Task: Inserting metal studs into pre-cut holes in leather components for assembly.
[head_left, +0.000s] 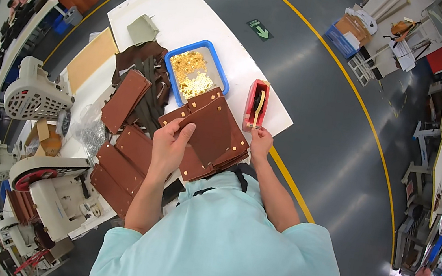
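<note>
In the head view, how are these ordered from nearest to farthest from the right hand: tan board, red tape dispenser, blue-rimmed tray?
1. Red tape dispenser: right at the fingertips of the right hand.
2. Blue-rimmed tray: ahead and to the left.
3. Tan board: far over on the left.

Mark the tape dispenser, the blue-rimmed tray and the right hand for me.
Tape dispenser point(249, 107), head view: its red left side.
Blue-rimmed tray point(213, 64), head view: bare part of its floor.
Right hand point(261, 144), head view: back of the hand.

Right grip point(261, 143) at tape dispenser point(251, 107)
</note>
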The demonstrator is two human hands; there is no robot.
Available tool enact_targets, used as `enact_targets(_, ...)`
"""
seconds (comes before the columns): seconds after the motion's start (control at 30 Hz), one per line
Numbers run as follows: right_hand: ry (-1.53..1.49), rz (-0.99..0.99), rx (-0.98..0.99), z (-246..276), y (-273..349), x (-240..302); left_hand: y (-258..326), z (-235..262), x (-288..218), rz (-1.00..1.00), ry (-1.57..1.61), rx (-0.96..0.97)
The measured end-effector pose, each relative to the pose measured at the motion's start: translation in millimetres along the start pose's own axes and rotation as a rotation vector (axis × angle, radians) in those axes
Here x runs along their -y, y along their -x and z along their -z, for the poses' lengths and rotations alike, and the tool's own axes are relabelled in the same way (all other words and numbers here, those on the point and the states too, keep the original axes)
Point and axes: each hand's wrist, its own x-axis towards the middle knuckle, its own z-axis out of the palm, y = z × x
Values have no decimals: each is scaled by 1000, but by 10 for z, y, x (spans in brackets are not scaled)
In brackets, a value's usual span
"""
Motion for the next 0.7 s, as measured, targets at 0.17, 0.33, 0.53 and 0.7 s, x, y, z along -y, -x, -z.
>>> enact_targets(0.17,299,381,-80,168,-31,-367,-21,-13,69,20,239,-41)
enact_targets(0.33,-301,-60,187,291,400,895,-45,22,208,84,285,-16)
enact_targets(0.53,-317,34,835,353,1057,2092,28,-139,158,-23,345,46)
enact_targets(0.7,-316,64,850,281,1114,2125,148,-177,-9,-17,409,50)
